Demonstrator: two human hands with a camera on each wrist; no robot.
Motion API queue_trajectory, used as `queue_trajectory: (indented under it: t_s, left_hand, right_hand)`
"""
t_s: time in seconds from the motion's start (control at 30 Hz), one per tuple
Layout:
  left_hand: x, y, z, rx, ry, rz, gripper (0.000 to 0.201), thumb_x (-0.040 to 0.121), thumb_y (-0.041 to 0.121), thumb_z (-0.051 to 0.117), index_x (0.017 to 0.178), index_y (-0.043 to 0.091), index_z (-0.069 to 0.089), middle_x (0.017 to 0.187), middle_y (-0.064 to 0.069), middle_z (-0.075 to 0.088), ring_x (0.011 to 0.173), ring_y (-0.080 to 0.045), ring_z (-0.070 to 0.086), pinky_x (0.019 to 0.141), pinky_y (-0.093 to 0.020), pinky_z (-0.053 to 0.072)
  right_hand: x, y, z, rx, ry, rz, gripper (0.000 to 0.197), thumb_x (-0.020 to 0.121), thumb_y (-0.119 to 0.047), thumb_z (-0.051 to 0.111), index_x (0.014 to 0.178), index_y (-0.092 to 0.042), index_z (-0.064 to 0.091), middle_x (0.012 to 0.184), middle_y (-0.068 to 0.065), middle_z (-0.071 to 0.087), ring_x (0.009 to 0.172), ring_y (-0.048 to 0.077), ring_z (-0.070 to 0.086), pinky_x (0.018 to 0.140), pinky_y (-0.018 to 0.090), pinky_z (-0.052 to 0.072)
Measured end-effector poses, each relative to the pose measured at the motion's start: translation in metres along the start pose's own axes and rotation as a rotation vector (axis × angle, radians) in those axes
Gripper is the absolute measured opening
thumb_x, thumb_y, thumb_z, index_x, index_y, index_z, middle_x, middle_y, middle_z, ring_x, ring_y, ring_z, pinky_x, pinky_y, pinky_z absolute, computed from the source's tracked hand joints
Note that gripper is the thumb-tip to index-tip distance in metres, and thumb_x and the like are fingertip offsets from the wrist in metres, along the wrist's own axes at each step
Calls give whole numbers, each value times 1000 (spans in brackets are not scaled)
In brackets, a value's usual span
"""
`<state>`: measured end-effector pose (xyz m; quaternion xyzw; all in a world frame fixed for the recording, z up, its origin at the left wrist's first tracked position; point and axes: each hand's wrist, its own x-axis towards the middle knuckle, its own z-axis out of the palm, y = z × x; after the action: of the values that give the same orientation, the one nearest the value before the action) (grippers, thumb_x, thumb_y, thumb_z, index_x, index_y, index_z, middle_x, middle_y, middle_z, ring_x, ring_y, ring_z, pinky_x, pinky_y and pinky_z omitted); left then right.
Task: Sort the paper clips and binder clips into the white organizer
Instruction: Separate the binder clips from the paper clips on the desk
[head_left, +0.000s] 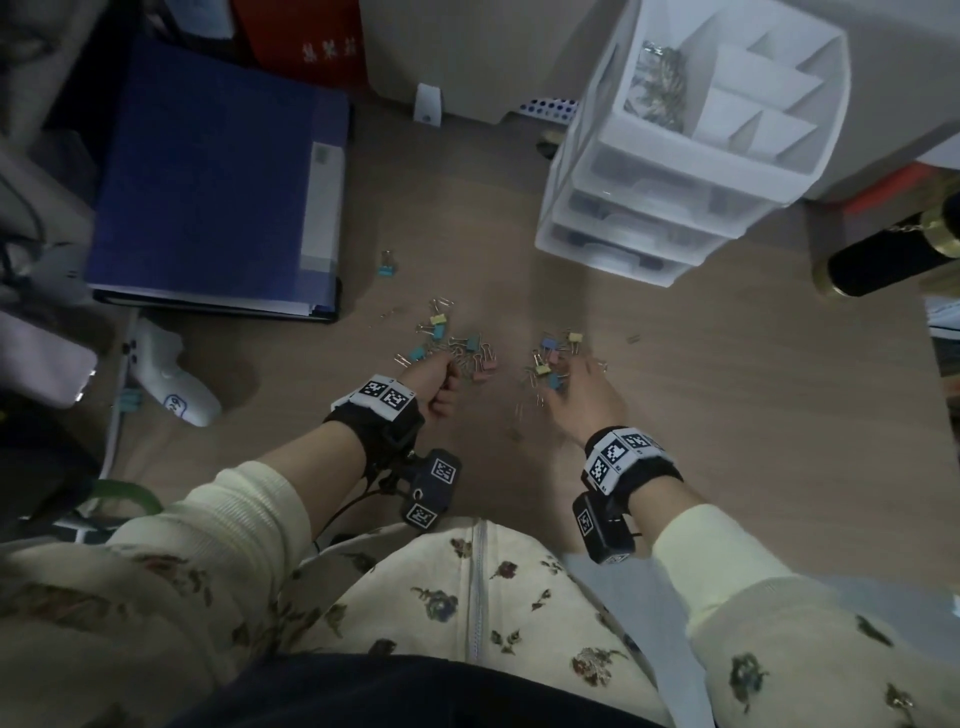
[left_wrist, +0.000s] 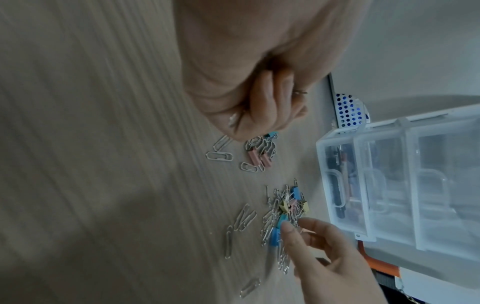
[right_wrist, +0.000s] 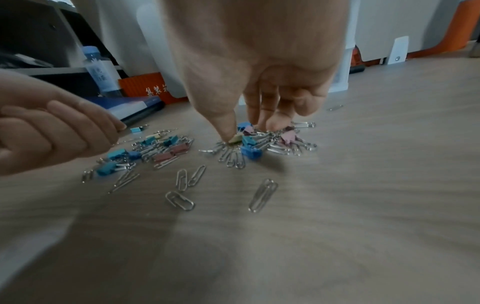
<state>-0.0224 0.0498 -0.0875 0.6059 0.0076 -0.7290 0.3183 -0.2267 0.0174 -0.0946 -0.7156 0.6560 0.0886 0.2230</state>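
Silver paper clips (right_wrist: 262, 195) and pastel binder clips (right_wrist: 249, 151) lie mid-frame. Right hand (head_left: 582, 397) fingers (right_wrist: 227, 127) spread, tips on pile. Left hand (head_left: 434, 382) curled, apparently around paper clips.

— Dim, isn't it? Flat, greyish light, soft shadows under the hands.

— Yes — wide-angle bending at the edges, and both wrist views blur close up and streak the wood grain.

The left hand (head_left: 434, 382) is curled into a loose fist, fingers (right_wrist: 64, 131) folded toward the palm, wrist strapped in a black band. The right hand (head_left: 584, 397) reaches forward and down, thumb and fingertips (right_wrist: 262, 123) pointing downward, a cream sleeve on each forearm
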Motion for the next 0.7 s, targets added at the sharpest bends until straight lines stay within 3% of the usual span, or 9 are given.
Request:
queue_trajectory:
  t_s: [0.1, 0.17, 0.3, 0.4, 0.5, 0.6, 0.7]
  left_hand:
    - [5, -1, 3, -11, 10, 1, 33, 97, 23, 36, 64, 19, 36, 35, 9, 34, 24, -4, 23, 28, -10, 14]
    - [8, -2, 3, -12, 23, 6, 32, 96, 22, 36, 64, 19, 37, 36, 8, 35, 24, -4, 24, 28, -10, 14]
    - [13, -4, 4, -33, 56, -16, 29, 92, 18, 38, 63, 18, 37, 37, 7, 36, 25, -5, 24, 29, -9, 15]
    - [15, -2, 8, -31, 69, -30, 28, 91, 17, 37, 63, 19, 37, 37, 7, 36, 25, -5, 23, 29, -9, 15]
    - [13, 2, 13, -21, 61, -27, 30, 91, 15, 36, 62, 18, 35, 36, 7, 37, 25, -4, 22, 28, -10, 14]
    - [14, 5, 16, -44, 49, -32, 29, 90, 15, 37, 62, 19, 36, 38, 7, 36, 26, -4, 22, 28, -10, 14]
    - [16, 8, 17, -45, 53, -42, 30, 92, 17, 37, 62, 20, 36, 39, 8, 38, 27, -4, 23, 29, -11, 15]
  right_hand:
    - [3, 1, 6, -29, -52, -28, 59, 92, -43, 51, 141, -14, 33, 151, 12, 27, 131, 30, 41, 90, 41, 46]
    - [5, 0, 9, -28, -67, -51, 55, 94, -37, 50, 141, -14, 34, 147, 13, 33, 136, 31, 33, 93, 44, 46]
    - [8, -2, 10, -17, -40, -103, 43, 94, -29, 48, 131, -7, 44, 125, 14, 54, 114, 34, 51, 90, 43, 47]
    - [10, -9, 3, -28, -20, -173, 37, 95, -30, 45, 121, -5, 50, 115, 13, 58, 104, 33, 56, 93, 45, 44]
    - [18, -23, -10, 68, 12, -238, 27, 95, -28, 46, 111, -8, 55, 110, 10, 60, 99, 29, 58, 82, 36, 44]
    - [32, -36, -20, 165, 16, -302, 27, 96, -30, 47, 114, -12, 56, 112, 6, 61, 101, 23, 58, 79, 29, 42]
    - [41, -34, -25, 157, 23, -308, 31, 97, -32, 45, 121, -16, 53, 115, 4, 61, 102, 23, 58, 80, 32, 44]
